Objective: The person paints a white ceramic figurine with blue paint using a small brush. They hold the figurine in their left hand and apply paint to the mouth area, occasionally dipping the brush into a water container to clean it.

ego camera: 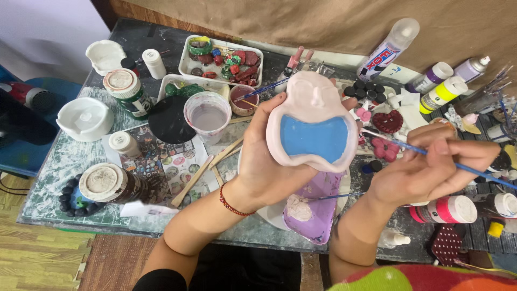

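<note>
Matt clay dish, glossy blue centre

Your worktable: paint-smeared, crowded. Plastic cup of cloudy rinse water beside black round lid. White tray behind it, full of red and green clay pieces. Two brown jars (white-capped) at your left. Purple dish near edge.

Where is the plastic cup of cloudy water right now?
In the head view, the plastic cup stands left of centre on the table, beside a black disc and just beyond the left hand.
</note>
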